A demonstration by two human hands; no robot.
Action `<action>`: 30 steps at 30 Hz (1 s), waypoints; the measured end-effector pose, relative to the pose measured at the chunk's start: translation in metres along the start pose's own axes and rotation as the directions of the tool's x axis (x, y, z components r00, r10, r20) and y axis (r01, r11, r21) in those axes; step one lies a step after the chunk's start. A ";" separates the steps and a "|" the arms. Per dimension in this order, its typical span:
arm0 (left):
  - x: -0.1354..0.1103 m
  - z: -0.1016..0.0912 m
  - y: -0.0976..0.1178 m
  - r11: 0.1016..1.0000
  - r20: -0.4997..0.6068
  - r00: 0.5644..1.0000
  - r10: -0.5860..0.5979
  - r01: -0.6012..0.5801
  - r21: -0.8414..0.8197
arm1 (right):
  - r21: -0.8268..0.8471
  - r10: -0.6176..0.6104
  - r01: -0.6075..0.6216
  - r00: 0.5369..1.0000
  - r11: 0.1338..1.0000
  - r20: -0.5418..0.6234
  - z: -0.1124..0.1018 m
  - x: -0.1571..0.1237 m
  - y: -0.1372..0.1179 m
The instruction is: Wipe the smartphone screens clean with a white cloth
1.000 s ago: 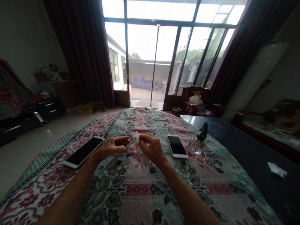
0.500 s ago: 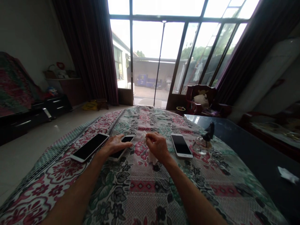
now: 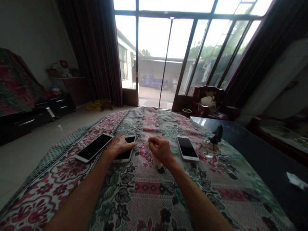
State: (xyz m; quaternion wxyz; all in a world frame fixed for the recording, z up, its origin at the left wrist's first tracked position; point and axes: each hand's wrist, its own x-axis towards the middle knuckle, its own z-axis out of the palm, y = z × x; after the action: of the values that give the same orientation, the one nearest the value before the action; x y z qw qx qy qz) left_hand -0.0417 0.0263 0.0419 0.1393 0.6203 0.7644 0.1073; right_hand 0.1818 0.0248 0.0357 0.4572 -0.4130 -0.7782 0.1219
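Note:
My left hand (image 3: 118,147) grips a white-framed smartphone (image 3: 125,155) lying face up on the flowered cloth. The thumb reaches its right side, and the other fingers cover its left part. My right hand (image 3: 160,148) is closed around a crumpled white tissue (image 3: 157,163), whose end hangs below the palm while a small bit shows at the fingertips. To the left rests a larger white smartphone (image 3: 94,148), its dark screen up. A third white smartphone (image 3: 187,148) lies right of my right hand.
Patterned cloth (image 3: 149,205) covers the table. A clear glass object with a dark top (image 3: 216,135) stands right of the phones. A dark glossy table (image 3: 260,160) adjoins on the right, with a white crumpled paper (image 3: 297,180) on it. Beyond are a wooden chair (image 3: 207,93) and glass doors.
The phone under my left hand has turned slightly, its lower end swinging right. My right hand stays closed on the tissue in nearly the same place. The view has shifted a little.

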 end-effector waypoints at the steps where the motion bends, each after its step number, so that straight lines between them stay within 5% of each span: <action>1: 0.000 0.000 0.001 1.000 -0.004 1.000 -0.007 0.007 0.002 | -0.003 -0.003 0.003 1.000 1.000 0.001 0.000 0.000 0.000; 11: -0.004 0.006 0.012 0.999 -0.025 0.999 -0.028 0.029 0.034 | 0.000 -0.021 0.021 1.000 1.000 0.000 0.000 0.001 0.002; 22: 0.009 0.006 -0.008 0.968 -0.091 0.991 0.096 -0.114 -0.225 | -0.023 -0.031 0.031 1.000 0.999 0.004 -0.003 0.001 0.003; 25: 0.009 0.011 -0.004 0.909 -0.026 0.994 0.110 -0.111 -0.403 | -0.054 -0.051 0.050 0.999 0.997 -0.008 -0.006 0.002 0.001; 30: 0.007 0.016 -0.003 0.678 0.139 0.982 0.124 0.019 -0.735 | -0.189 -0.075 0.083 0.996 0.978 0.049 -0.011 0.002 -0.006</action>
State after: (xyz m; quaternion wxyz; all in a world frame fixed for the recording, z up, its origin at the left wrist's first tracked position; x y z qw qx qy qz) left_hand -0.0405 0.0328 0.0248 0.4403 0.5414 0.6235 0.3525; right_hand 0.1873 0.0204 0.0468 0.4035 -0.4211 -0.8114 0.0369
